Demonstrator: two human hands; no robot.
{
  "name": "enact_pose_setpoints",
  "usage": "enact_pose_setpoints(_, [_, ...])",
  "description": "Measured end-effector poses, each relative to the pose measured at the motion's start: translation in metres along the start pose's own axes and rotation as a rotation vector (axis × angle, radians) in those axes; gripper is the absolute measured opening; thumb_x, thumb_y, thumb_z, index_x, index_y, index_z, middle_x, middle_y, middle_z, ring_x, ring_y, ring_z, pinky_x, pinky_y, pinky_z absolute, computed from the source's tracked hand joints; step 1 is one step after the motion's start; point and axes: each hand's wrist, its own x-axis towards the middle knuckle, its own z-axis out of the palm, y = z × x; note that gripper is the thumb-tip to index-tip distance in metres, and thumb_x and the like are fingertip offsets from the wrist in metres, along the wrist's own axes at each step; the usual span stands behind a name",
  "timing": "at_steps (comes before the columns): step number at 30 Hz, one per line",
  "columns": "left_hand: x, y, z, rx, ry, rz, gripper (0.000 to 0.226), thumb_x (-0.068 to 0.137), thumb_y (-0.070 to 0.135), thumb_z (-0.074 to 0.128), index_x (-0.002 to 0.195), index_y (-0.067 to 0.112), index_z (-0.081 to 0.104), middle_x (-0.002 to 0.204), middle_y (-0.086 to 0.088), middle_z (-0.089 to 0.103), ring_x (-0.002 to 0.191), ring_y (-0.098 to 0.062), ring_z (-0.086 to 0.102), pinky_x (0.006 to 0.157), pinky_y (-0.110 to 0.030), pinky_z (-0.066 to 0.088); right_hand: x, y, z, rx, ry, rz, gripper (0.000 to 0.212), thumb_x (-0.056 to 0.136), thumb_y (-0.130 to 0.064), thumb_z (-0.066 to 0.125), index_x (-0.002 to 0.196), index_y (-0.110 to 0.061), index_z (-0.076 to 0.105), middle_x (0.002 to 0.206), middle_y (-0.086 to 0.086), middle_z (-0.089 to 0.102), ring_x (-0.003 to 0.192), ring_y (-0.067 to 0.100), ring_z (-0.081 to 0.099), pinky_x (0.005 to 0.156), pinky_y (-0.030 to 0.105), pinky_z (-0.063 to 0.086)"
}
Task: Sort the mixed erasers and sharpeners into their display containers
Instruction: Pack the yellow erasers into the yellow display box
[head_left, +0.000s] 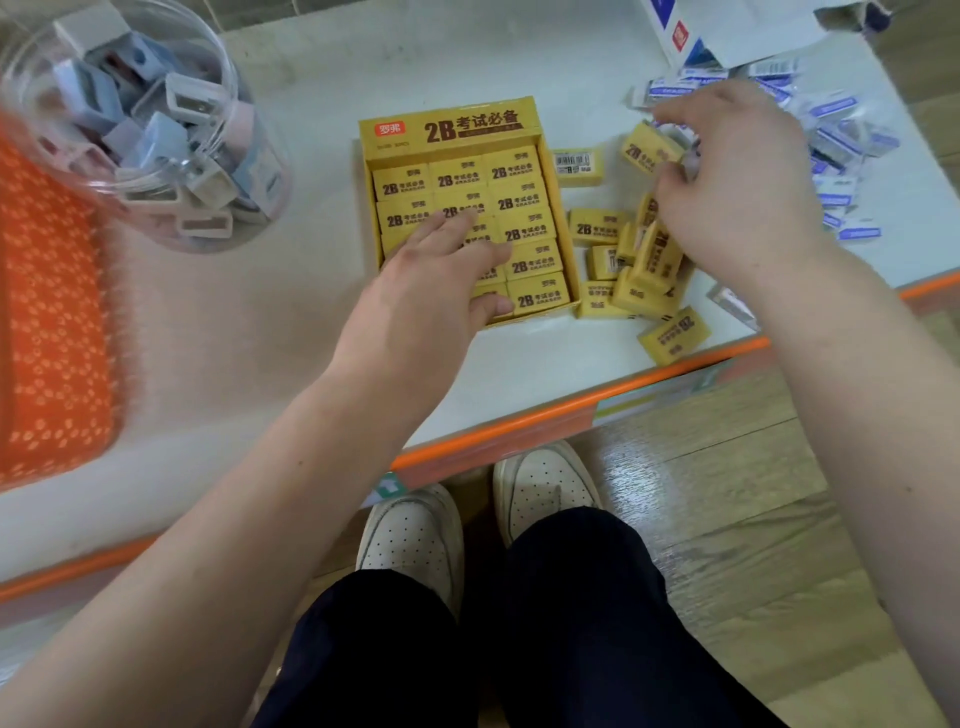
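Erasers (524, 197) in box (452, 130) lie lengthwise left-to-right (3 columns); left hand (431, 291) presses flat, right hand (737, 192) grip unclear.

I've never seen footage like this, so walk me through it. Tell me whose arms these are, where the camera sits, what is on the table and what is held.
This is no machine: a person works with bare hands. The single picture comes from a camera worn on their head, looking down. On the white table stands a yellow display box holding rows of yellow erasers. The left hand rests flat on those rows, holding nothing. Right of the box lie loose yellow erasers, and farther back blue-and-white erasers. The right hand curls its fingers among them; whether it pinches one is too blurred to tell. At far left a clear jar holds sharpeners.
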Motion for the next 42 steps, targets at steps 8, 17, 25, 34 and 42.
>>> enact_pose_setpoints(8, [0.002,0.001,0.001,0.012,0.013,0.014,0.045,0.092,0.029,0.057,0.136,0.029,0.048,0.154,0.003,0.028,0.144,-0.015,0.017,0.115,-0.032,0.014,-0.013,0.01,-0.016,0.044,-0.144,0.045,0.042,0.091,-0.005,0.042,0.126,-0.021,0.057,0.131,0.003,0.053,0.118,0.019,0.051,0.098,0.021,0.033])
enact_pose_setpoints(17, [0.001,-0.004,0.002,0.028,0.047,0.034,0.044,0.089,0.029,0.06,0.133,0.028,0.052,0.151,0.001,0.035,0.142,-0.019,0.024,0.115,-0.042,0.02,-0.021,0.007,-0.037,0.011,-0.457,-0.101,0.05,0.076,-0.034,0.073,0.124,-0.034,0.057,0.12,-0.003,0.053,0.1,0.01,0.048,0.082,0.02,0.034])
enact_pose_setpoints(25, [0.019,0.01,-0.012,0.075,0.212,0.142,0.028,0.095,0.031,0.05,0.11,0.014,0.067,0.116,-0.004,0.064,0.109,-0.026,0.055,0.09,-0.035,0.04,-0.023,0.01,-0.021,0.206,-0.153,-0.031,0.048,0.078,-0.021,0.063,0.125,-0.025,0.057,0.122,-0.002,0.056,0.099,0.011,0.054,0.096,0.028,0.043])
enact_pose_setpoints(34, [0.06,0.043,-0.005,0.091,-0.03,0.161,0.043,0.092,0.037,0.053,0.134,0.026,0.05,0.132,0.001,0.054,0.126,-0.019,0.04,0.101,-0.034,0.035,-0.027,0.015,-0.015,0.267,-0.089,-0.052,0.059,0.075,0.004,0.051,0.128,-0.022,0.055,0.129,-0.004,0.051,0.098,0.002,0.046,0.09,0.015,0.039])
enact_pose_setpoints(42, [0.063,0.047,0.012,0.091,-0.017,0.099,0.045,0.085,0.03,0.058,0.13,0.028,0.055,0.128,0.001,0.054,0.122,-0.026,0.038,0.103,-0.044,0.034,-0.03,0.011,-0.004,0.329,-0.017,-0.078,0.052,0.076,0.002,0.046,0.122,-0.02,0.059,0.117,-0.005,0.057,0.073,-0.015,0.042,0.076,0.001,0.031])
